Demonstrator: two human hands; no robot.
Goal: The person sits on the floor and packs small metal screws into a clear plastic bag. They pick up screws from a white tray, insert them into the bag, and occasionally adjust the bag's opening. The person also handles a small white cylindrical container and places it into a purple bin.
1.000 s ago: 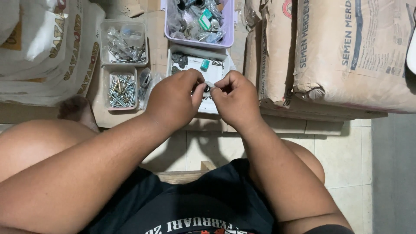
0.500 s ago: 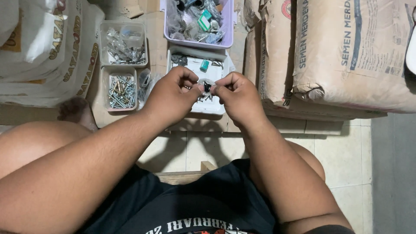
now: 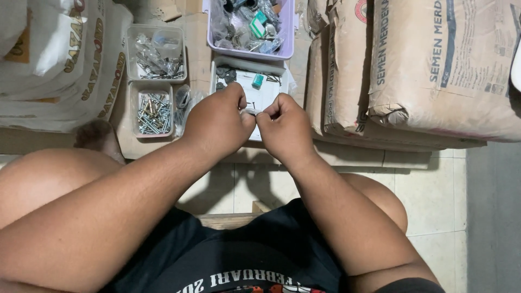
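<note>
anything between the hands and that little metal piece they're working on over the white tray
Nothing visible. The left hand and right hand both pinch the small metal piece directly at the fingertips, above the white tray.

The light is soft and even, coming from overhead — nothing is harsh. The paper cement sacks (image 3: 434,65) at right catch the most of it and look pale, nearly washed out along their tops. Both forearms carry a warm sheen. Under the left hand (image 3: 217,122) and right hand (image 3: 285,127) a loose shadow falls on the tiled floor (image 3: 429,201), and the gap between the sacks goes dark. The clear screw tray (image 3: 153,112) shows small glints. Focus holds in the middle — the near arms at the bottom edge look stretched and a little soft.
</note>
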